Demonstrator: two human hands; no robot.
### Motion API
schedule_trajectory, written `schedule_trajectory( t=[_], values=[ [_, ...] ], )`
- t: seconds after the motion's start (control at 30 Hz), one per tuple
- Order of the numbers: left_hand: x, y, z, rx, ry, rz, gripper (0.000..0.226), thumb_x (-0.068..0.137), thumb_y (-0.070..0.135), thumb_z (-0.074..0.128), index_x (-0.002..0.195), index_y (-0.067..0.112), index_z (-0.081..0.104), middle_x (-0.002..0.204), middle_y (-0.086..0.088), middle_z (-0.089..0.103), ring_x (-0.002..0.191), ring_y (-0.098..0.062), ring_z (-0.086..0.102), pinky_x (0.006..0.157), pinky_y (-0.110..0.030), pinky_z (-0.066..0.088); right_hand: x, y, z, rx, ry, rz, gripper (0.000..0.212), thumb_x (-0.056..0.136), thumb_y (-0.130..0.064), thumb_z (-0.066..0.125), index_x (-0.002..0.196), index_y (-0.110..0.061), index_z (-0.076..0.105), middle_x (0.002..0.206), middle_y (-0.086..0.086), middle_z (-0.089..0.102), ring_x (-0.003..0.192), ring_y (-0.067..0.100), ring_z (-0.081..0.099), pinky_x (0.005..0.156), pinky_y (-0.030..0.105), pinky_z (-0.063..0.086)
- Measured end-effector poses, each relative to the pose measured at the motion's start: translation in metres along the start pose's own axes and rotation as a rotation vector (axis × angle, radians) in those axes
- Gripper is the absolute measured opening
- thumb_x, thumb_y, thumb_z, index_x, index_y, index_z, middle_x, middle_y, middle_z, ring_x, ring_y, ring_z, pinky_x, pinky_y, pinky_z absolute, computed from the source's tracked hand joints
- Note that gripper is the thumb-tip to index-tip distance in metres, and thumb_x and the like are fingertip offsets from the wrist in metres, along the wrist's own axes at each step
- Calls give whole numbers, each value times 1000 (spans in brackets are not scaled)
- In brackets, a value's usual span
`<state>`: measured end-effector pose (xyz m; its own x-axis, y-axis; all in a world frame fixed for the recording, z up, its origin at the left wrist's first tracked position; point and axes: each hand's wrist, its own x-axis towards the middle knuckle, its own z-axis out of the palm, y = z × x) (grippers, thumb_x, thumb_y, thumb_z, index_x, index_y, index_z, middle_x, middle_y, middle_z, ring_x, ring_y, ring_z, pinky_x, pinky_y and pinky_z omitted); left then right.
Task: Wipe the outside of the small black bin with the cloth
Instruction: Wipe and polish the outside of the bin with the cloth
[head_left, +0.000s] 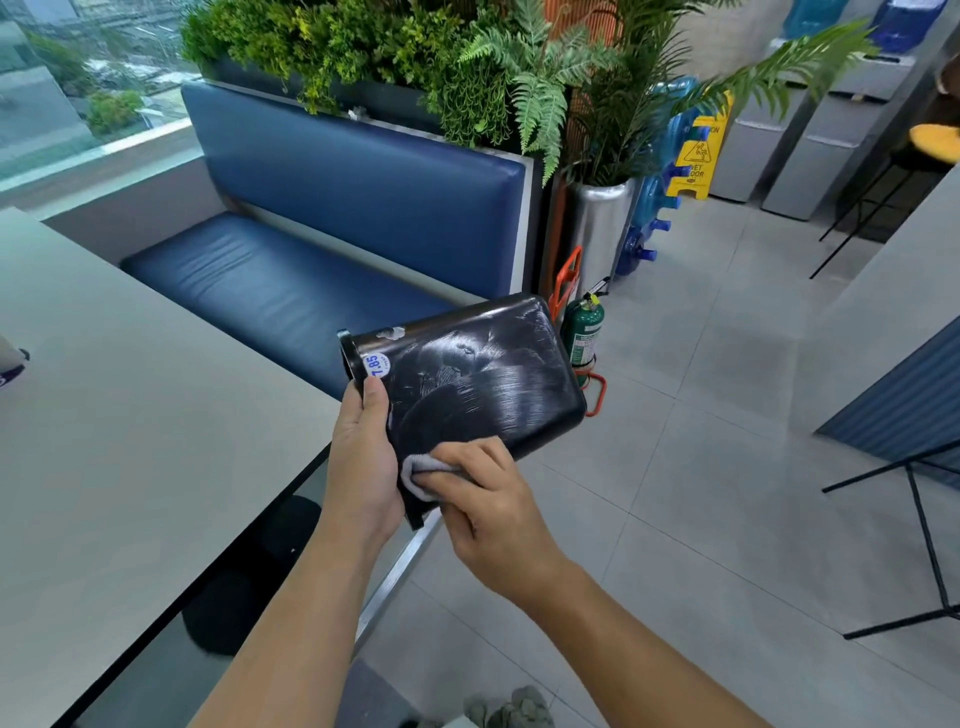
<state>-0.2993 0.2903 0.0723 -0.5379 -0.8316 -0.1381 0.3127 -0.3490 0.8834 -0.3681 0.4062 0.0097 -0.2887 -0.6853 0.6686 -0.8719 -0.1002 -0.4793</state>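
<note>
The small black bin (483, 371) is held on its side in mid-air, with its rim to the left and its base to the right. A wide scuffed side faces me, with a round price sticker near the rim. My left hand (363, 457) grips the rim end, thumb lying on the side just below the sticker. My right hand (488, 493) presses a small grey cloth (421, 475) against the near lower part of that side, fingers curled over the cloth. Most of the cloth is hidden under the fingers.
A grey table (119, 441) lies to my left, a blue padded bench (322, 260) behind it. A green fire extinguisher (584, 332), a steel planter (602, 228) and a yellow wet-floor sign (696, 156) stand beyond on the tiled floor. Black stool legs (924, 519) stand at right.
</note>
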Motion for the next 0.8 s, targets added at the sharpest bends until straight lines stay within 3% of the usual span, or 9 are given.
schedule_trajectory(
  t=[0.1,0.2,0.27,0.4,0.53,0.7,0.8],
  values=[
    [0,3,0,-4,-8,-7,38,117,30,38,145,17,59,128,-10,76,108,-22,77,79,-35,64,-3,3,-4,-8,-18,-32,22,97,6,63,112,-3,76,117,7,67,99,25,55,95,26,45],
    [0,3,2,55,-46,7,36,116,34,39,141,23,63,131,-9,75,115,-27,74,94,-45,62,11,3,-6,-29,-13,-35,23,101,3,58,113,-4,76,117,7,68,98,26,54,96,24,44],
    [-1,2,3,99,-83,22,34,117,34,38,137,25,64,128,-8,76,117,-28,72,102,-46,57,25,4,-7,-42,23,-17,24,99,5,59,113,-4,77,117,8,68,97,28,55,95,26,46],
    [0,-3,6,125,-99,40,33,117,31,37,126,24,68,111,-3,78,107,-20,72,97,-37,54,54,4,-8,-48,107,5,24,96,7,61,112,-4,77,116,10,69,96,33,58,94,31,48],
    [0,-9,4,148,-85,63,35,117,29,37,126,21,69,120,-4,76,121,-24,69,104,-36,52,72,4,-2,-54,160,50,21,97,2,61,109,-3,77,115,11,66,96,31,57,88,37,50],
    [2,-15,-5,365,-62,192,32,111,39,45,136,37,66,133,5,73,130,-19,66,112,-46,49,90,1,2,-53,181,163,23,97,-5,60,115,-5,75,115,9,61,104,29,57,89,38,51],
    [2,-15,-7,546,11,286,25,111,31,49,126,42,65,118,16,74,116,-8,68,104,-43,54,95,1,3,-67,185,212,27,96,-3,61,119,-8,75,112,8,59,102,29,56,89,37,48]
  ],
)
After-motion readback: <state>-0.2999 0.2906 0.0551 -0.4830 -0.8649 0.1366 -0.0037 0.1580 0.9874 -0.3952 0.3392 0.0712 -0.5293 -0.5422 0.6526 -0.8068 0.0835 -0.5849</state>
